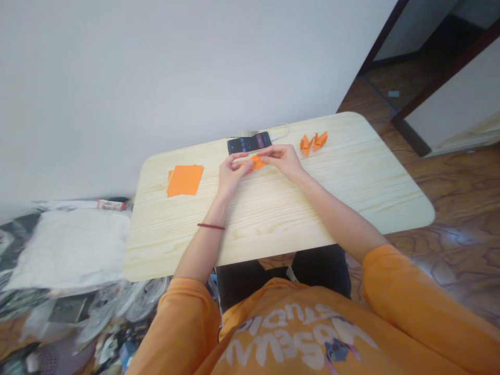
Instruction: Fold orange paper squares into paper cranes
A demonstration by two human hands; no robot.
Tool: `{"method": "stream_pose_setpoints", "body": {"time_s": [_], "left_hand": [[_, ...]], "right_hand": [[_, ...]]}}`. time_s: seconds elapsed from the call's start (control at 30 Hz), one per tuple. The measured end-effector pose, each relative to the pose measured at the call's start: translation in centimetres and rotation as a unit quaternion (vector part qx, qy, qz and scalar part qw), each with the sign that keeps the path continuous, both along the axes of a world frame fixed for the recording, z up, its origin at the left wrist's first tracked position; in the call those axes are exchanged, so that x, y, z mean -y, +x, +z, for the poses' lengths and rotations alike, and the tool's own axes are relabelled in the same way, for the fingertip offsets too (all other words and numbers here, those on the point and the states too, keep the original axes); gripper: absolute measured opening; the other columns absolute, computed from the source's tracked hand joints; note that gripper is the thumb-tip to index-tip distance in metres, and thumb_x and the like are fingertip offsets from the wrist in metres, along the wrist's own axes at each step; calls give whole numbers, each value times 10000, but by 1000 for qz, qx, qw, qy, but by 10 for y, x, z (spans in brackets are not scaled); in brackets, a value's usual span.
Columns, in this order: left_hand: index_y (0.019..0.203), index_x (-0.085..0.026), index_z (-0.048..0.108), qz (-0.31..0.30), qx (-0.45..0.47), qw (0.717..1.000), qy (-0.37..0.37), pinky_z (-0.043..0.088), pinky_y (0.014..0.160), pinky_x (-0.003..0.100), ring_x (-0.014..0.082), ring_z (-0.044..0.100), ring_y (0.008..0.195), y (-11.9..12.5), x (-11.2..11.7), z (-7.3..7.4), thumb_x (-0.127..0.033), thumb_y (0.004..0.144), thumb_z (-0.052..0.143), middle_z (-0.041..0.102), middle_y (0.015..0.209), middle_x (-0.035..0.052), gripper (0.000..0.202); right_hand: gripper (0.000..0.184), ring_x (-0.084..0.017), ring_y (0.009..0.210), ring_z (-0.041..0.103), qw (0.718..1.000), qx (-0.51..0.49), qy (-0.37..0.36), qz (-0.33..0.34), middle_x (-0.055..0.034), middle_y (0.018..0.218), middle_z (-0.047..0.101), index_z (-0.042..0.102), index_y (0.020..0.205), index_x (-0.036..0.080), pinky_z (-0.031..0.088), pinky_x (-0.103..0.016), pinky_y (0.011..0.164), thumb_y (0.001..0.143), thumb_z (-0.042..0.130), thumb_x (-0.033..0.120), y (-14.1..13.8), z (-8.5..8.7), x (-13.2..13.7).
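Grips a half-folded orange paper (258, 162) between the closed fingers of left hand (231, 174) and right hand (284, 159), over the table (273, 219), near a dark phone (249, 142).

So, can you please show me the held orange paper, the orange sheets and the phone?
held orange paper (258, 163): head view, its visible middle part.
orange sheets (185, 180): head view, middle of the top sheet.
phone (249, 142): head view, middle of its dark screen.
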State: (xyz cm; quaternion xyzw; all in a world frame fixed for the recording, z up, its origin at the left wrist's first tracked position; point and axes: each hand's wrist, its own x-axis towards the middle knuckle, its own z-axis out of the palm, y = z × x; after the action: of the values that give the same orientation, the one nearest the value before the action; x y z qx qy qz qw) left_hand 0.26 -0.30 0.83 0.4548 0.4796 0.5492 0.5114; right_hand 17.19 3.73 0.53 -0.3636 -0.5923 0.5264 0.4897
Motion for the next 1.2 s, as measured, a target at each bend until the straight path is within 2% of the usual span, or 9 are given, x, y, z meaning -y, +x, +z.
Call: {"method": "stream_pose_setpoints", "body": {"time_s": [0.1, 0.33, 0.57, 0.67, 0.97, 1.2], "left_hand": [[919, -172, 614, 12, -1, 1000, 8, 559, 681, 284, 165, 697, 723, 4, 3, -1, -331, 553, 828, 724, 766, 33, 453], [793, -189, 556, 43, -9, 998, 46, 528, 576, 221, 105, 643, 581, 5, 2, -5, -317, 556, 827, 673, 649, -22, 382], [775, -197, 527, 29, -15, 997, 76, 508, 595, 214, 91, 623, 558, 4, 1, -6, -305, 582, 815, 655, 622, -38, 363], [764, -200, 508, 31, -13, 997, 74, 502, 594, 221, 98, 627, 562, 4, 2, -5, -284, 581, 810, 662, 629, -35, 362], [746, -202, 520, 74, -58, 991, 100, 508, 641, 229, 105, 644, 629, 8, 7, 1, -278, 607, 801, 660, 684, -25, 323], [905, -181, 663, 57, -76, 990, 108, 546, 726, 277, 157, 693, 754, 6, 7, -1, -311, 639, 783, 724, 815, 38, 320]], "right_hand": [[343, -191, 790, 682, 1000, -2, -5, 8, -60, 823, 734, 751, 811, 154, 551, -346, 803, 580, 808, 400, -2, 1, 3], [340, -200, 798, 685, 1000, 16, 16, 8, -74, 842, 737, 754, 837, 153, 547, -352, 804, 610, 797, 403, -6, 2, 8], [287, -179, 792, 655, 987, 96, 125, -27, -65, 858, 721, 761, 872, 181, 528, -321, 757, 703, 736, 411, -4, 5, 12], [267, -180, 800, 647, 982, 115, 145, -29, -66, 867, 716, 764, 871, 198, 521, -320, 759, 727, 718, 418, -4, 8, 14], [224, -167, 748, 635, 986, 121, 113, -32, -54, 794, 690, 748, 790, 182, 521, -307, 743, 721, 720, 393, -6, 8, 14], [161, -154, 729, 621, 981, 126, 140, -38, -47, 785, 678, 731, 764, 171, 504, -292, 727, 738, 696, 326, -5, 10, 15]]}}
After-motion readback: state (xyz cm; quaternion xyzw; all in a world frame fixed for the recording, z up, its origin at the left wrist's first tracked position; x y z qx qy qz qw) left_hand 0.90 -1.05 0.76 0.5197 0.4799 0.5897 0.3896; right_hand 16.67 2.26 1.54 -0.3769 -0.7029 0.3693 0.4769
